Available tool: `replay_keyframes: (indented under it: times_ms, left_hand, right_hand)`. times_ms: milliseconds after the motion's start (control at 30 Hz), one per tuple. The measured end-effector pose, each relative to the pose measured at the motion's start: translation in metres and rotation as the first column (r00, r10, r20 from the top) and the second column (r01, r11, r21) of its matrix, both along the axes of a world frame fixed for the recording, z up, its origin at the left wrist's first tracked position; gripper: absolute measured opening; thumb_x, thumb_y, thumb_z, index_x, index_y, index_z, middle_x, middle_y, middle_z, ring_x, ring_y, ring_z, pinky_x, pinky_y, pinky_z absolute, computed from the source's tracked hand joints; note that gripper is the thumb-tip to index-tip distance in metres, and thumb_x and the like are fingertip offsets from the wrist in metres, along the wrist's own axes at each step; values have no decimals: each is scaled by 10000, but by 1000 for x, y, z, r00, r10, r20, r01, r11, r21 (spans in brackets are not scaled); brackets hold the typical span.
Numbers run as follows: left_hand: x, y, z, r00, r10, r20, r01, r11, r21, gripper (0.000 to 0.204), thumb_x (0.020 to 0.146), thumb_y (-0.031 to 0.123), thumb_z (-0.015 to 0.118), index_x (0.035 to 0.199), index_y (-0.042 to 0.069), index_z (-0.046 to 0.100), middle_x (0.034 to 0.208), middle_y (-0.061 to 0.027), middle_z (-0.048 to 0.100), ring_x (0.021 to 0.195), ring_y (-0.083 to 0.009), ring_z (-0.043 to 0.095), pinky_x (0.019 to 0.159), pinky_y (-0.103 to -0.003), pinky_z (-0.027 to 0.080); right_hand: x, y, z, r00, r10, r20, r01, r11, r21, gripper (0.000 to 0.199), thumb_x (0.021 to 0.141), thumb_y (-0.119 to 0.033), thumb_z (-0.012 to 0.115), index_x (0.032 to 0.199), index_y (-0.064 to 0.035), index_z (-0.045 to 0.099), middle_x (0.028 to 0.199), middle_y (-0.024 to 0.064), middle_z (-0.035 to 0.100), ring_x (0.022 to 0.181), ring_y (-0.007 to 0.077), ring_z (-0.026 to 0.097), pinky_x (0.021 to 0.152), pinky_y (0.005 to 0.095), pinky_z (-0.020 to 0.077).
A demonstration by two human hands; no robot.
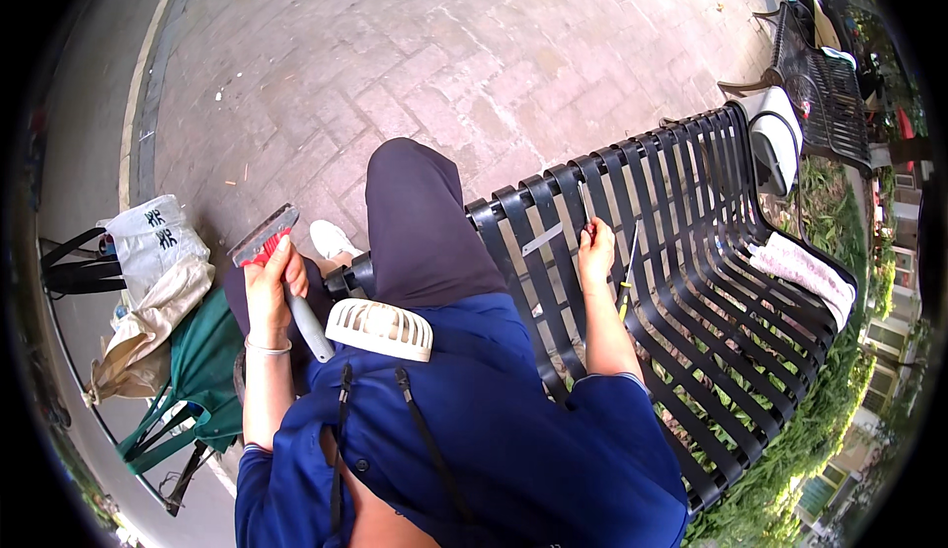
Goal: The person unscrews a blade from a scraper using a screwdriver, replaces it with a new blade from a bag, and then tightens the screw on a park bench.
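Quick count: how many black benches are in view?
2: the near bench, under the right hand, and the far bench, at upper right. Others may be hidden.

A black slatted bench stands between pale paving and greenery.

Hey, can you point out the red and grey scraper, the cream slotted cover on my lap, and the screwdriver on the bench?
Scraper (310,326): head view, on its grey end.
Cream slotted cover (380,327): head view, near its middle.
Screwdriver (624,298): head view, on its yellow-and-black end.
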State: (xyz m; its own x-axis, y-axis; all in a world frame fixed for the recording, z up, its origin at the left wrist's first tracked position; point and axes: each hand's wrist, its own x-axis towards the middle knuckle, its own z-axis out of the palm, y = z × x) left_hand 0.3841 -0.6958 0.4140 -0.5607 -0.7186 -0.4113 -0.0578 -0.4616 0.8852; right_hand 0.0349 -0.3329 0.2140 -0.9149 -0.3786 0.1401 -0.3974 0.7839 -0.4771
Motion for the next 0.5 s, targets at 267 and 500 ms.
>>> replay_keyframes:
  times_ms: [267,500]
  left_hand:
    - [-6,-1,-4,999,-30,18,30,999,-14,285,1000,209,502,747,79,490,553,7,430,421,-90,403,398,-241,349]
    - [-9,1,-5,998,-60,14,61,998,-17,290,999,212,504,743,78,495,556,5,435,425,-97,411,404,-245,357]
  right_hand:
    - [-1,11,-7,937,-345,64,348,936,-48,261,823,-137,666,1058,-54,590,912,121,642,895,304,615,791,407,488]
    - [-3,30,-6,918,-381,110,370,923,105,338,842,-271,678,1064,-32,591,906,145,649,897,341,613,796,453,476]
